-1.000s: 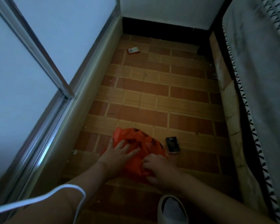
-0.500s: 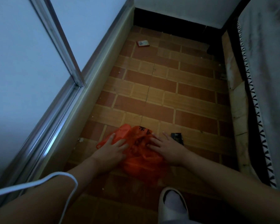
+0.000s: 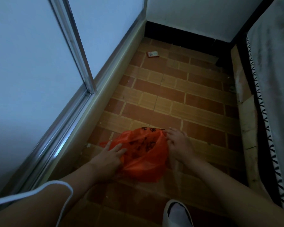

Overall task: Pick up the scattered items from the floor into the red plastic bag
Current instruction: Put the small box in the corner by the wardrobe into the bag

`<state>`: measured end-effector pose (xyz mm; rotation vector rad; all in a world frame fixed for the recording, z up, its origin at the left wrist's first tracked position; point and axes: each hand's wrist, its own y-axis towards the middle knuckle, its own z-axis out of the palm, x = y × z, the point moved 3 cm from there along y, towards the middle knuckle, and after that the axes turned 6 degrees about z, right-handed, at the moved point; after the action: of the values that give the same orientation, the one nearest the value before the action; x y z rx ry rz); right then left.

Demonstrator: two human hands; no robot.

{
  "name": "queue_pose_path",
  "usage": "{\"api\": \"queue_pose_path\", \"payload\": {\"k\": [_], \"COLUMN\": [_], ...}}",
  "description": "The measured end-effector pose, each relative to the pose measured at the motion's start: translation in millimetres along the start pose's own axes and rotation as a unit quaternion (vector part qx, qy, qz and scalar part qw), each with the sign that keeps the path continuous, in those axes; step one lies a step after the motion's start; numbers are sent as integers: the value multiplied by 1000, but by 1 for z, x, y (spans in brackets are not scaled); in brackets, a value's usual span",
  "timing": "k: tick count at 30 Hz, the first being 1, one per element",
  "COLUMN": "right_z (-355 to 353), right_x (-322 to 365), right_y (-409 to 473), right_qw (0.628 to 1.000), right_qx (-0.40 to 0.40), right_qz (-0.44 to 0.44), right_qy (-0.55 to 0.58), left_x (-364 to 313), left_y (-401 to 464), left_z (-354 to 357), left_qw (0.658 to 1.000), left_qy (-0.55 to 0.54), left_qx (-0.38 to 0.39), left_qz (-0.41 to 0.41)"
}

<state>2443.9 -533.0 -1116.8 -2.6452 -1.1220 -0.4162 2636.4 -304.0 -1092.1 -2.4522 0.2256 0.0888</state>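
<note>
A red plastic bag [image 3: 143, 154] with black print lies crumpled on the brick-pattern floor in front of me. My left hand [image 3: 110, 155] presses flat on its left side, fingers straight. At the bag's right rim is my right hand [image 3: 179, 145], its fingers bent toward the plastic; what they hold is hidden. The small dark item that lay right of the bag is out of sight under that hand. A small red and white packet [image 3: 152, 54] lies far off near the back wall.
A sliding glass door and its metal track [image 3: 69, 122] run along the left. A bed with a grey patterned cover [image 3: 269, 99] borders the right. A white slipper [image 3: 177, 213] is at the bottom. A tiny white scrap [image 3: 88, 145] lies by the track.
My right hand slid from the bag's top to its right rim, covering the spot where the dark item lay. The bag's mouth has lifted. The view shifted forward.
</note>
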Motion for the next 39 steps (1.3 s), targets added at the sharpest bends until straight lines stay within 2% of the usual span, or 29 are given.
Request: {"api": "queue_pose_path", "payload": {"k": [2,4,5,7,10,12,15,20,24,28,30,33,34,36,39], "right_z": [-17,-28,-29,-17,22,40,56,59,45,10,-3,-10,-9,-2,15], "right_x": [11,37,52,73,69,54,32,7,6,1,-12,-48,-60,-80,-93], "right_y": [-6,-10,-9,-6,-7,-18,-41,-64,-70,-78,-72,-49,-41,-34,-32], "right_qw": [984,979,984,995,983,970,958,950,962,989,996,992,988,980,967], "right_qx": [-136,-170,-148,-55,115,188,242,275,239,84,-11,-77,-66,10,143], "right_qz": [-1,-43,-65,-84,-46,-8,13,13,-47,-118,-82,81,132,198,209], "right_qy": [117,109,80,-10,-139,-154,-151,-145,-122,-33,28,53,35,-10,-33], "left_x": [-1,-5,-8,-13,-18,-19,-17,-11,-12,-11,-11,-11,-11,-9,-7], "left_y": [0,3,6,12,19,25,30,39,40,32,29,25,25,23,18], "left_z": [-3,-8,-11,-18,-22,-17,-12,-9,-14,-22,-21,-24,-25,-25,-23], "left_qw": [999,996,994,991,990,986,983,985,986,987,990,985,982,977,971], "left_qy": [-41,-75,-84,-96,-88,-95,-100,-98,-125,-119,-100,-93,-80,-45,-15], "left_qx": [-22,-47,-60,-76,-76,-79,-60,-24,-40,-74,-82,-137,-166,-206,-239], "left_qz": [-9,-20,-29,-47,-81,-111,-143,-138,-108,-72,-57,-47,-41,-28,-28]}}
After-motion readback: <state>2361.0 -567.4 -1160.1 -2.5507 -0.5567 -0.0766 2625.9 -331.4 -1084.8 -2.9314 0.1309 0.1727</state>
